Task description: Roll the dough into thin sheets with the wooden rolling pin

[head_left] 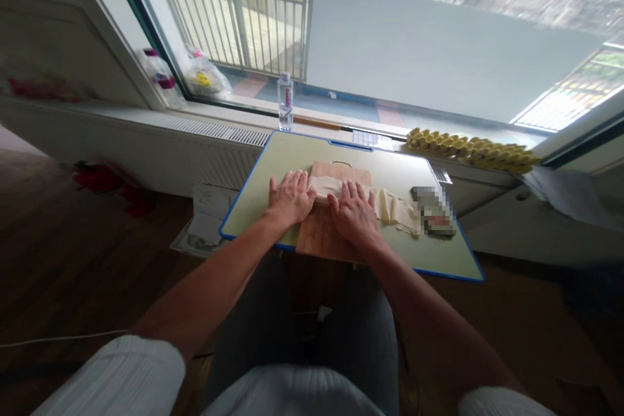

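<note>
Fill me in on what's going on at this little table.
A person's left hand and right hand lie flat on a pale strip, cloth or dough, I can't tell which. It lies across a wooden board and runs past its right edge onto the table, creased there.

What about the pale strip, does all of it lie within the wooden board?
No, the pale strip runs past the right edge of the wooden board, over the green tabletop.
</note>
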`<state>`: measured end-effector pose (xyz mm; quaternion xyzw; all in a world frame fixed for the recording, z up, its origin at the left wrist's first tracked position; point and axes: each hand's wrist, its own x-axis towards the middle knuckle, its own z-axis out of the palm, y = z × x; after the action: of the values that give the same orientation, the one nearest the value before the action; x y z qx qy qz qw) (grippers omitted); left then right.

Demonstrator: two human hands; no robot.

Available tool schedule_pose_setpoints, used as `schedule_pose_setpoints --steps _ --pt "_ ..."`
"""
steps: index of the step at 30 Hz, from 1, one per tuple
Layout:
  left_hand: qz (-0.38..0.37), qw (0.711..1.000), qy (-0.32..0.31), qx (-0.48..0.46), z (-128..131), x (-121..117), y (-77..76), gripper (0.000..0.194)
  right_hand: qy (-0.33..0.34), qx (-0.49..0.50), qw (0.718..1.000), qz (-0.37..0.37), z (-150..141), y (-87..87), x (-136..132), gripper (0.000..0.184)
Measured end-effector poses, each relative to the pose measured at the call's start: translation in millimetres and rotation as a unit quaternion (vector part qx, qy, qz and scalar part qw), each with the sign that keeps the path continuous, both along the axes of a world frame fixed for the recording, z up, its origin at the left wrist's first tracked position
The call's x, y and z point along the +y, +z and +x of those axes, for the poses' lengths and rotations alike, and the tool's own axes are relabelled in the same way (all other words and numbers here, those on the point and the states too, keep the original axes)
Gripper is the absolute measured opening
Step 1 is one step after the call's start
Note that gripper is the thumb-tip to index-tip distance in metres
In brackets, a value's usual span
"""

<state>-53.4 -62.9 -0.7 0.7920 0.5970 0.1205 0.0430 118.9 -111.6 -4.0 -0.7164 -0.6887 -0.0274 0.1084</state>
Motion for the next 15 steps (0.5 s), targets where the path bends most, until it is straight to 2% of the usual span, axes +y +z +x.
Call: schedule_pose_setpoints --steps 3,7,12,15 --pt "-0.005 1.000 0.010 0.001 2.5 2.9 0.4 0.066 0.000 0.006 1.000 -0.002 0.9 -0.4 3.8 0.072" --pt "-0.003 1.000 0.019 -0.003 9.8 18.4 1.9 0.062 -0.002 0.008 1.000 0.004 6.0 -2.3 20.5 0.070" --pt "-0.023 0.999 0.023 -0.009 19.7 53.0 4.8 0.060 -0.003 0.004 1.000 0.005 17.2 -1.0 55.2 0.067" --pt "-0.055 0.998 0.021 -0.004 24.5 79.9 5.6 0.063 -0.010 0.027 0.999 -0.024 25.0 3.0 82.6 0.069"
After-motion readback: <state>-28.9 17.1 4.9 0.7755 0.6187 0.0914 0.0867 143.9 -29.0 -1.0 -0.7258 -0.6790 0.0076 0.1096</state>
